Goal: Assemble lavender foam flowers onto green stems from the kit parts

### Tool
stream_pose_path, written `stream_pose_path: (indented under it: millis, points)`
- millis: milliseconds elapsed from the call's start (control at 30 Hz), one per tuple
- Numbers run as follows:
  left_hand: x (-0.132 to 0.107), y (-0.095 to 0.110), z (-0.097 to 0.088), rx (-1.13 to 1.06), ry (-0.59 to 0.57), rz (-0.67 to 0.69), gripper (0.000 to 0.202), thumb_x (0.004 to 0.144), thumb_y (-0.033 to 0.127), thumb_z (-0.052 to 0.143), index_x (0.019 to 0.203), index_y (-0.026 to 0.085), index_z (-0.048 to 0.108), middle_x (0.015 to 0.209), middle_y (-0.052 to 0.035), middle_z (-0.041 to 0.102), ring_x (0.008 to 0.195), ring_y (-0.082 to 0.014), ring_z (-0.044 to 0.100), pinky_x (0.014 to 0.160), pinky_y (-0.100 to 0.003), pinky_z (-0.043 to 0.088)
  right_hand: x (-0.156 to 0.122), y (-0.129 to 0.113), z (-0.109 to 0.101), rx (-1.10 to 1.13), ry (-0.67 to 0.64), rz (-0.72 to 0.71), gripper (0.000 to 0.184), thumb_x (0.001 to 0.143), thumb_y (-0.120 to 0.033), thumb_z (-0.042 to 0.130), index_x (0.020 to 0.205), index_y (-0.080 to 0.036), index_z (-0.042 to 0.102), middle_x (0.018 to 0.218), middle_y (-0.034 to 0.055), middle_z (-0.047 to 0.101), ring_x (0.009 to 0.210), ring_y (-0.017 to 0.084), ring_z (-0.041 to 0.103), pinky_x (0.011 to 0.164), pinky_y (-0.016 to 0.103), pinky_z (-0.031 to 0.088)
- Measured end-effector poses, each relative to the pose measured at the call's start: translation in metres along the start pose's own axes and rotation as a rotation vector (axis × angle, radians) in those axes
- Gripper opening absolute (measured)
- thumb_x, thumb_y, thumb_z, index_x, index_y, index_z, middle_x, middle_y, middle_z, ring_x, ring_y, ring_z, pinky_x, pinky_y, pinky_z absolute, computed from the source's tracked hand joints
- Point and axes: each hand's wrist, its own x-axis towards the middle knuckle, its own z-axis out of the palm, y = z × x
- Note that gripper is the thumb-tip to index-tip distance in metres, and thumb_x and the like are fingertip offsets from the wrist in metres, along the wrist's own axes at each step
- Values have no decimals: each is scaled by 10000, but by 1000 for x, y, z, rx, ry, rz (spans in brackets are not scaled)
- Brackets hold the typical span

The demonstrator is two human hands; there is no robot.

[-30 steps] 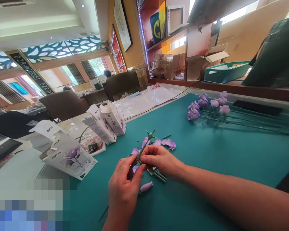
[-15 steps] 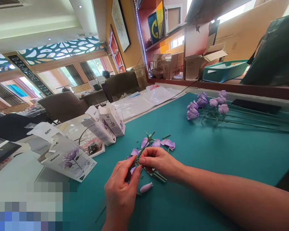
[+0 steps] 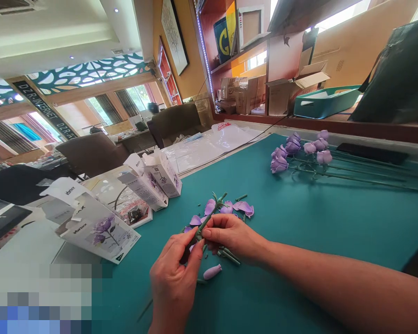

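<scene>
The left hand (image 3: 174, 287) and right hand (image 3: 231, 236) are both pinched closed on a green flower stem (image 3: 209, 219), held just above the teal surface (image 3: 310, 232), over loose lilac petals (image 3: 227, 208).

Light: bright, daylit interior. Sources: windows (image 3: 341, 14) at upper right and windows (image 3: 135, 97) at far left, both blown out to near white; small ceiling spotlights (image 3: 116, 9); a blue-white LED strip (image 3: 204, 51) along the shelving. Shadows: soft and few, one dark patch beneath the left hand (image 3: 172, 287). Glare: pale sheen across the plastic sheeting (image 3: 212, 153). Distortion: strong wide-angle bending and tilt towards the frame edges. Focus: generally sharp, distant room slightly soft. Lower left corner: coarse pixelated block (image 3: 38, 297), detail unreadable.
</scene>
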Motion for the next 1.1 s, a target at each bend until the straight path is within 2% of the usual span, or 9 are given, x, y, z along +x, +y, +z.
stream_pose_path:
  millis: [267, 467, 733, 833, 933, 1000, 1100]
  points:
    - [0, 5, 2, -16, 45, 5, 187, 835, 305, 581, 977, 234, 682, 840, -21, 672, 710, -147, 610, 648, -269, 527, 0, -2, -2, -4, -43, -7, 437, 596, -521, 771, 678, -133, 588, 592, -26, 596, 496, 65, 516, 506, 211, 433]
    - [0, 5, 2, 15, 21, -5, 184, 836, 309, 574, 966, 222, 671, 830, -21, 666, 665, -136, 593, 600, -256, 527, 1, 1, -5, -3, -55, -14, 423, 597, -503, 780, 680, -138, 583, 589, -29, 592, 506, 68, 519, 509, 208, 437]
    - [0, 9, 3, 4, 71, 12, 168, 818, 287, 587, 934, 215, 685, 784, -3, 654, 601, -110, 558, 571, -237, 514, 2, -3, -11, -68, -108, 41, 422, 642, -530, 737, 711, -140, 593, 625, -18, 593, 522, 70, 518, 517, 207, 431]
    - [2, 9, -2, 10, 100, -19, 159, 807, 306, 595, 898, 218, 691, 744, 4, 643, 589, -114, 545, 559, -244, 497, 5, -8, -22, -337, -69, 15, 294, 761, -434, 657, 776, -143, 625, 667, -9, 597, 526, 74, 501, 499, 205, 394]
    - [5, 6, -7, 4, 126, -51, 154, 796, 318, 604, 870, 214, 689, 719, 8, 624, 600, -118, 540, 554, -243, 478, 9, -10, -32, -890, -35, -127, 98, 808, -223, 606, 791, -148, 666, 721, 12, 620, 649, 110, 544, 587, 227, 394]
    - [6, 2, -9, -10, 137, -89, 158, 789, 331, 610, 865, 217, 688, 721, 11, 614, 607, -119, 540, 536, -235, 468, 9, -9, -36, -1257, -58, -209, 111, 803, -138, 583, 801, -156, 693, 827, 40, 651, 754, 137, 570, 635, 237, 381]
    - [8, -3, -10, -30, 155, -119, 154, 781, 332, 627, 876, 226, 688, 713, 26, 601, 604, -114, 530, 548, -233, 457, 7, -7, -35, -1562, -103, -173, 168, 814, -135, 555, 859, -175, 712, 929, 62, 661, 780, 155, 586, 588, 237, 349]
